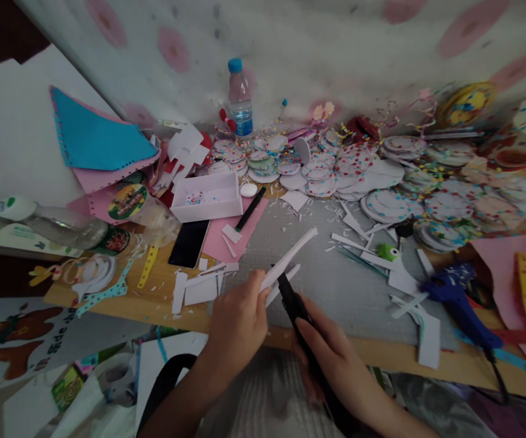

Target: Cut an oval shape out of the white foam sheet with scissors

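Note:
My left hand (240, 316) pinches a narrow white strip (293, 252), which points up and away over the grey cutting mat (331, 286). A second, shorter white strip (285, 283) shows just under the first. In my right hand (329, 353) is a long black hand tool (296, 304), its exact kind unclear. Fingers wrap round its handle, and its narrow tip meets or nearly meets the strips; contact is hard to judge. Both hands are at the table's front edge.
White box (210, 210), phone (189, 243) and black marker (250, 210) lie left of the mat. Decorated white discs (320, 173) and a water bottle (240, 103) stand behind. On the right lie a blue glue gun (459, 301) and white offcuts (427, 334).

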### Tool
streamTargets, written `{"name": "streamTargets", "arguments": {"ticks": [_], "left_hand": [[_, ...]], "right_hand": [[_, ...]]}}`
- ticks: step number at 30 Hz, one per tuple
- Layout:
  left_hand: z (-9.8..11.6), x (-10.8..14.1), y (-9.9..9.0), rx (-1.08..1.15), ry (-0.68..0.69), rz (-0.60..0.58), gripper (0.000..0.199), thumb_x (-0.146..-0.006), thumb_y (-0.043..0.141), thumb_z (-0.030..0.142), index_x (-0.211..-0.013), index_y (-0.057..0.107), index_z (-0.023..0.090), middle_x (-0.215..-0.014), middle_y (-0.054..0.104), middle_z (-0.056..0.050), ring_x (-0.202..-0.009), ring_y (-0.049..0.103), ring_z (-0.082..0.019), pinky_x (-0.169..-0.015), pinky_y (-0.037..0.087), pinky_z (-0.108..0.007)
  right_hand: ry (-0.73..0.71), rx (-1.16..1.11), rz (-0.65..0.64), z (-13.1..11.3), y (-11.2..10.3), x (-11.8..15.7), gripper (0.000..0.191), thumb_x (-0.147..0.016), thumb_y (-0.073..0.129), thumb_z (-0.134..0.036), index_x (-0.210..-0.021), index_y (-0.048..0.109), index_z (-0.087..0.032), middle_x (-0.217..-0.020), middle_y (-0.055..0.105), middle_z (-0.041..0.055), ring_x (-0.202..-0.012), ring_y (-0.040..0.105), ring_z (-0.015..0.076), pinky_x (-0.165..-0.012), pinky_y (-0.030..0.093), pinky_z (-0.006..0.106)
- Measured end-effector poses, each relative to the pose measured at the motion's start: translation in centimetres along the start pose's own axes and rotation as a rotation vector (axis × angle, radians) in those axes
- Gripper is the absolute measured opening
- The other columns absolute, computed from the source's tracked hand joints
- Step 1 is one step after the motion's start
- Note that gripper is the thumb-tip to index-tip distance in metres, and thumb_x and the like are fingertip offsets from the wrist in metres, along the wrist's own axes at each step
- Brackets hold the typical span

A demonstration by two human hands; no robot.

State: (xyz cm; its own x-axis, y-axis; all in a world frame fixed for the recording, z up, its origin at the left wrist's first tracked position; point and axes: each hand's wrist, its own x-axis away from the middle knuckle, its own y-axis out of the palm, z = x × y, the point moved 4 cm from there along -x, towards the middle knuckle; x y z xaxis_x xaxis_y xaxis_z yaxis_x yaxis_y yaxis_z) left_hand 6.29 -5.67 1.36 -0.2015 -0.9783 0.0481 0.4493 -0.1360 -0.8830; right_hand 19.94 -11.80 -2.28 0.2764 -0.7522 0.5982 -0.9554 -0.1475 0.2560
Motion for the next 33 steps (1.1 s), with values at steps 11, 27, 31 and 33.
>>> {"name": "streamTargets", "arguments": {"ticks": [11, 27, 31, 33], "left_hand": [[0.15, 0.02, -0.04, -0.011, 0.019, 0.011, 0.013, -0.091, 0.043, 0.018, -0.098, 0.053, 0.022, -0.078, 0.07, -0.002, -0.075, 0.07, -0.021, -0.062, 0.049, -0.028], [0.08, -0.02, 0.11, 0.011, 0.016, 0.022, 0.015, -0.09, 0.042, 0.018, -0.098, 0.054, 0.024, -0.078, 0.069, -0.002, -0.074, 0.069, -0.022, -0.062, 0.049, -0.029], [-0.03, -0.06, 0.17, -0.006, 0.019, 0.038, 0.013, -0.09, 0.043, 0.019, -0.096, 0.053, 0.025, -0.076, 0.069, -0.002, -0.07, 0.069, -0.022, -0.059, 0.048, -0.028], [0.0, -0.09, 0.13, -0.016, 0.017, 0.039, 0.012, -0.09, 0.044, 0.019, -0.096, 0.053, 0.025, -0.075, 0.069, -0.002, -0.069, 0.069, -0.022, -0.058, 0.047, -0.029]], "right_hand": [[0.003, 0.01, 0.004, 0.4, 0.24, 0.02, 0.065, -0.091, 0.041, -0.054, -0.144, 0.023, -0.022, -0.05, 0.046, -0.0103, -0.032, 0.045, 0.0083, -0.031, 0.04, 0.017], [0.019, -0.017, -0.012, 0.65, 0.81, 0.25, 0.065, -0.089, 0.043, -0.057, -0.141, 0.024, -0.022, -0.054, 0.046, -0.0108, -0.032, 0.043, 0.0073, -0.031, 0.038, 0.017], [0.014, -0.017, -0.024, 0.8, 0.81, 0.3, 0.063, -0.091, 0.041, -0.056, -0.141, 0.023, -0.023, -0.053, 0.044, -0.0111, -0.033, 0.043, 0.0067, -0.032, 0.038, 0.016], [0.007, -0.006, -0.023, 0.84, 0.77, 0.21, 0.062, -0.092, 0.04, -0.055, -0.142, 0.022, -0.023, -0.054, 0.045, -0.0107, -0.032, 0.043, 0.0067, -0.032, 0.037, 0.016]]}}
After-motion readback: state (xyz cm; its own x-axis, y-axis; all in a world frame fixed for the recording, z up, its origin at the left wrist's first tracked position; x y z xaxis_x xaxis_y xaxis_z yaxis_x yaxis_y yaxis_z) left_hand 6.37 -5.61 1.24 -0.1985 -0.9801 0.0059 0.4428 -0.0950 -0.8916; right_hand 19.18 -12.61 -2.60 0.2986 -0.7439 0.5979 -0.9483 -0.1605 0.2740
